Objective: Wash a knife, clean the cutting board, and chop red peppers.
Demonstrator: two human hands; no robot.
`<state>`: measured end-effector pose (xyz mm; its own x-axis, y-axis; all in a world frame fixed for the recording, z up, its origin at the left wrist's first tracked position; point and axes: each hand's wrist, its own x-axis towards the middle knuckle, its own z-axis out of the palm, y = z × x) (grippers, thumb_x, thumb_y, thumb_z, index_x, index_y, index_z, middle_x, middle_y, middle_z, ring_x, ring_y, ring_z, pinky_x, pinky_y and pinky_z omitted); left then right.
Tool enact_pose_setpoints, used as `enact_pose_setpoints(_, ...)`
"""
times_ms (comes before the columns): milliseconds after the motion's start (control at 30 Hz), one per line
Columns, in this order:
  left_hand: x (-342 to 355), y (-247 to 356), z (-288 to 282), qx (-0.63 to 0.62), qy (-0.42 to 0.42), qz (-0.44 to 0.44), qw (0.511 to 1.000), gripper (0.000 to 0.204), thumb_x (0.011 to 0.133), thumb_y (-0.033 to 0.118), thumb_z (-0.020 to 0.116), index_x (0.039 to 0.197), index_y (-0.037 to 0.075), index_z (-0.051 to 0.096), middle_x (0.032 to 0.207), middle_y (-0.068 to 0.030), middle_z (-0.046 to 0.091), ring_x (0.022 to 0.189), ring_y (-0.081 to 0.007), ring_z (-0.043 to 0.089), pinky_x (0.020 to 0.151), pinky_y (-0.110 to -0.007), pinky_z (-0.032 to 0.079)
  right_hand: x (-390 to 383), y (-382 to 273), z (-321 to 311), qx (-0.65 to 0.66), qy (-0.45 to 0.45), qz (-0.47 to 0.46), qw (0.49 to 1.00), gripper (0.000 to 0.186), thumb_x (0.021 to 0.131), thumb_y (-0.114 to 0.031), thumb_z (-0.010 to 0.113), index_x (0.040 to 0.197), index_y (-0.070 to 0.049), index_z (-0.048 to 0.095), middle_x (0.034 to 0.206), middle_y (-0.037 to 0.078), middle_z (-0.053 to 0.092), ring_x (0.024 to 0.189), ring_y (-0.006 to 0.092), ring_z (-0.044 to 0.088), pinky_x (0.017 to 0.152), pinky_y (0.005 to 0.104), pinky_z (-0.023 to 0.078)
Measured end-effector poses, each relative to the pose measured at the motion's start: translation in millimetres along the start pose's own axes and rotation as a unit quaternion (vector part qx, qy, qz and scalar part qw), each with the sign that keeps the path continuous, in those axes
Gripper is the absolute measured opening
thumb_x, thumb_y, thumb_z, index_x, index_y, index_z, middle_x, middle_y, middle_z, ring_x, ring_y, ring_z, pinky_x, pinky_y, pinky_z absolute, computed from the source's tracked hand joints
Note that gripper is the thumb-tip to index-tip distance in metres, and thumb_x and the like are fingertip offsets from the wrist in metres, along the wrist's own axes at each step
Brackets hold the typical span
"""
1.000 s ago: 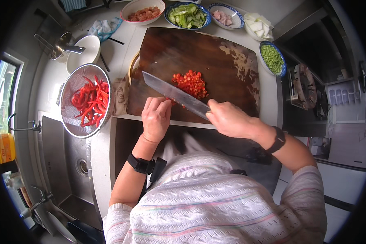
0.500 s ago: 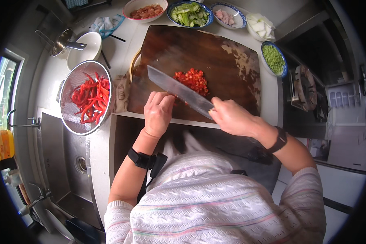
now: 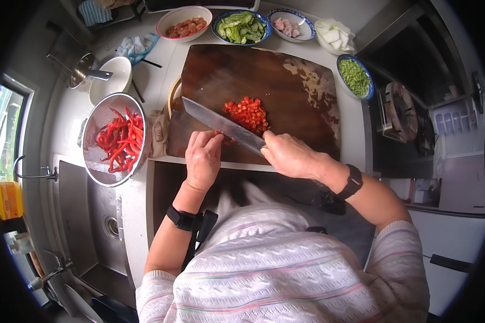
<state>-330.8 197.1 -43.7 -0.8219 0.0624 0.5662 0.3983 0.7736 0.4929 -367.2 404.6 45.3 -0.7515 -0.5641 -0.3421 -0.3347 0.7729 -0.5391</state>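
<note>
My right hand [image 3: 291, 154] is closed round the handle of a cleaver [image 3: 221, 123]. Its broad blade slants to the upper left, low over the near part of a dark wooden cutting board [image 3: 253, 67]. Just beyond the blade lies a heap of chopped red chili [image 3: 247, 114]. At the board's near edge my left hand [image 3: 202, 155] is closed in a pinch beside the blade. A bit of red chili [image 3: 217, 133] shows at its fingertips; the fingers hide the rest. Small red bits lie near those fingertips.
Whole red chilies [image 3: 119, 137] fill a mesh strainer [image 3: 94, 171] left of the board, above the sink [image 3: 83, 215]. Bowls of meat [image 3: 186, 27], sliced green vegetable [image 3: 242, 27], pale pink pieces [image 3: 286, 27], white slices [image 3: 337, 36] and chopped greens [image 3: 354, 77] line the back and right. A stove burner [image 3: 401, 113] is farther right.
The whole view has shifted slightly, so the board and bowls appear lower and further left. Both hands keep their grips, and red now shows at my left fingertips.
</note>
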Motion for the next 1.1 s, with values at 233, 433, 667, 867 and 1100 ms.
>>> enact_pose_setpoints(233,-0.1,-1.2,3.1,-0.007,0.043,-0.02,0.999,0.014,0.069,-0.004,0.068,0.079,0.005,0.063,0.08,-0.0067,0.06,0.073,-0.0262,0.056,0.064,-0.034,0.048,-12.6,3.6,-7.5,0.018,0.012,-0.021,1.0,0.023,0.089,-0.015,0.049,0.081,0.005,0.043,0.066,0.026,0.055,0.068,0.0449,0.056,0.058,0.0475,0.043)
enact_pose_setpoints(433,-0.3,0.0,5.2,-0.01,0.038,-0.011,0.999,0.017,0.068,-0.003,0.067,0.082,0.006,0.062,0.083,-0.0069,0.059,0.075,-0.0266,0.055,0.066,-0.035,0.048,-2.4,-4.2,-4.6,-0.011,-0.018,0.002,1.0,0.021,0.089,-0.015,0.048,0.085,0.005,0.046,0.073,0.028,0.059,0.075,0.0457,0.059,0.067,0.0531,0.045)
enact_pose_setpoints(667,-3.1,0.2,-3.6,0.013,0.017,-0.02,1.0,0.018,0.068,-0.004,0.066,0.082,0.006,0.066,0.08,-0.0067,0.059,0.073,-0.0263,0.056,0.063,-0.035,0.048,-8.6,0.8,-16.3,-0.017,-0.038,0.01,0.999,0.024,0.089,-0.017,0.048,0.085,0.006,0.048,0.077,0.029,0.059,0.078,0.0457,0.058,0.069,0.051,0.046)
enact_pose_setpoints(867,-2.8,-0.4,-0.7,0.007,0.023,-0.03,0.999,0.017,0.067,-0.004,0.067,0.081,0.006,0.066,0.079,-0.0068,0.059,0.073,-0.0264,0.056,0.063,-0.035,0.048,-21.4,2.3,-24.0,-0.008,-0.046,0.026,0.999,0.023,0.09,-0.017,0.048,0.085,0.006,0.045,0.075,0.029,0.058,0.076,0.0465,0.057,0.066,0.0513,0.044)
enact_pose_setpoints(1100,-0.9,-2.0,0.6,0.015,0.032,-0.024,0.999,0.016,0.067,-0.004,0.067,0.079,0.006,0.063,0.078,-0.0062,0.059,0.072,-0.0264,0.056,0.062,-0.035,0.048,-5.6,2.0,-4.5,0.003,-0.029,-0.007,1.0,0.022,0.089,-0.016,0.048,0.083,0.005,0.044,0.072,0.028,0.058,0.073,0.0465,0.058,0.065,0.0523,0.045)
